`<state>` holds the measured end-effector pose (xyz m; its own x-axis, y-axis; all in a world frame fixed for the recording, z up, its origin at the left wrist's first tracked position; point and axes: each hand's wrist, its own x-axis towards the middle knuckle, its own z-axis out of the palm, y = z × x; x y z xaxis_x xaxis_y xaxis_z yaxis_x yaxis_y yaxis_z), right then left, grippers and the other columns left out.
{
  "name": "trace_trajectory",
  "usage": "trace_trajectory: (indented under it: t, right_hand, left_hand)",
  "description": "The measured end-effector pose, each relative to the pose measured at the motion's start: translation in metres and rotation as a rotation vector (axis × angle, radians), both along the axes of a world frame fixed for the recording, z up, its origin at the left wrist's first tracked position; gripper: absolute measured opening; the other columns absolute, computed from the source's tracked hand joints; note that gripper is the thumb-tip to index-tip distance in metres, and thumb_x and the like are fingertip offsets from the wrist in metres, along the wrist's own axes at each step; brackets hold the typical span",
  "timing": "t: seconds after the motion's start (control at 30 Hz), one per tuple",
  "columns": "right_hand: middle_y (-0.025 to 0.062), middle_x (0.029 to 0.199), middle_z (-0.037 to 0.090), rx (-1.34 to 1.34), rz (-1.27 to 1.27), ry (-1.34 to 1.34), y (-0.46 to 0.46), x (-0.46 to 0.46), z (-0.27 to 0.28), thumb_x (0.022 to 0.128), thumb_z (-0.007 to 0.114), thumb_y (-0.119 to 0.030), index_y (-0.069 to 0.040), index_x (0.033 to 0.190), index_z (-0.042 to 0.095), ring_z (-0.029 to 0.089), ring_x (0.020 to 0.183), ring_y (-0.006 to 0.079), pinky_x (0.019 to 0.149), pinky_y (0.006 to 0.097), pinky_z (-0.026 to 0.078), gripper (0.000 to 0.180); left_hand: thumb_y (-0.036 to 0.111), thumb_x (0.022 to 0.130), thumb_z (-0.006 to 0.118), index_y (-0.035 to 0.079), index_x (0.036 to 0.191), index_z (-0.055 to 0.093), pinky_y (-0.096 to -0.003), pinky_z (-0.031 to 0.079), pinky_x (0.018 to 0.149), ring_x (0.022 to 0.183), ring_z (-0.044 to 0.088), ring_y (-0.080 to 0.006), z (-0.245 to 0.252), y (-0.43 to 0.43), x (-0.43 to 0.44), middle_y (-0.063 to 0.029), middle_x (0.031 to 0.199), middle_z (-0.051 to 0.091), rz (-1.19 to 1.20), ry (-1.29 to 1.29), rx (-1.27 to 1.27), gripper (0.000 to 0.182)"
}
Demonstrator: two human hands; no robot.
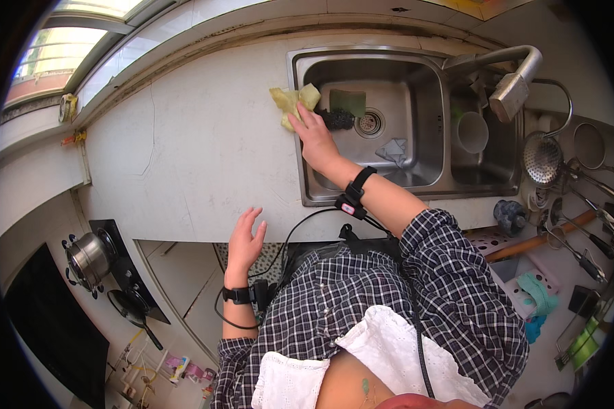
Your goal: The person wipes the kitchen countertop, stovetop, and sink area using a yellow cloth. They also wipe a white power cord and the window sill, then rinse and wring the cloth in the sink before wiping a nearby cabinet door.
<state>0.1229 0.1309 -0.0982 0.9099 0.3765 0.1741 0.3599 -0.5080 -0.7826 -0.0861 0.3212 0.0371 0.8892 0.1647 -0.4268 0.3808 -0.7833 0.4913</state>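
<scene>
My right hand (317, 140) reaches over the left rim of the stainless steel sink (295, 153), its fingers on a crumpled yellow cloth (286, 101) that lies across the rim and the white countertop (210, 148). My left hand (246, 237) is held at the counter's front edge with nothing in it, fingers spread. In the large basin a green scouring pad (349, 102) and a black scrubber (337, 119) lie beside the drain strainer (370, 122). A grey cloth (393, 152) lies lower in that basin. The small basin holds a whitish round bowl (472, 133).
The faucet (509, 94) arches over the small basin. At the right hang a perforated skimmer (542, 158) and other utensils. On the far left, a steel pot (89, 260) and a black frying pan (128, 307) stand on the gas stove (128, 271). Cables run from both wrists.
</scene>
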Motion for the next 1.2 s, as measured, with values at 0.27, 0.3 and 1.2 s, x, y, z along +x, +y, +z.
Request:
trace_trajectory:
  t: [0.27, 0.3, 1.2]
  right_hand:
    - [0.012, 0.13, 0.067, -0.152, 0.181, 0.074, -0.161, -0.027, 0.031, 0.078, 0.056, 0.012, -0.007, 0.12, 0.071, 0.06, 0.117, 0.037, 0.103, 0.0432, 0.05, 0.049]
    - [0.0097, 0.125, 0.068, -0.223, 0.027, 0.026, -0.186, -0.001, 0.041, 0.08, 0.057, 0.009, -0.008, 0.116, 0.072, 0.06, 0.115, 0.0356, 0.1, 0.0432, 0.052, 0.043]
    - [0.0151, 0.12, 0.07, -0.267, -0.443, -0.293, -0.354, 0.027, 0.13, 0.093, 0.051, 0.0, -0.005, 0.119, 0.072, 0.065, 0.11, 0.0387, 0.097, 0.0449, 0.051, 0.034]
  left_hand:
    - [0.024, 0.101, 0.064, 0.013, 0.136, 0.063, -0.0396, 0.053, 0.097, 0.124, 0.061, -0.0367, 0.012, -0.044, 0.064, -0.0153, 0.143, 0.061, -0.203, -0.212, -0.165, 0.036]
    - [0.023, 0.101, 0.063, 0.012, 0.136, 0.063, -0.0398, 0.053, 0.097, 0.125, 0.061, -0.0369, 0.015, -0.051, 0.075, -0.0155, 0.142, 0.061, -0.214, -0.239, -0.192, 0.036]
    - [0.03, 0.104, 0.06, 0.006, 0.131, 0.067, -0.0327, 0.054, 0.093, 0.106, 0.07, -0.0195, 0.044, -0.26, 0.16, -0.0123, 0.116, 0.074, -0.145, -0.207, -0.618, 0.037]
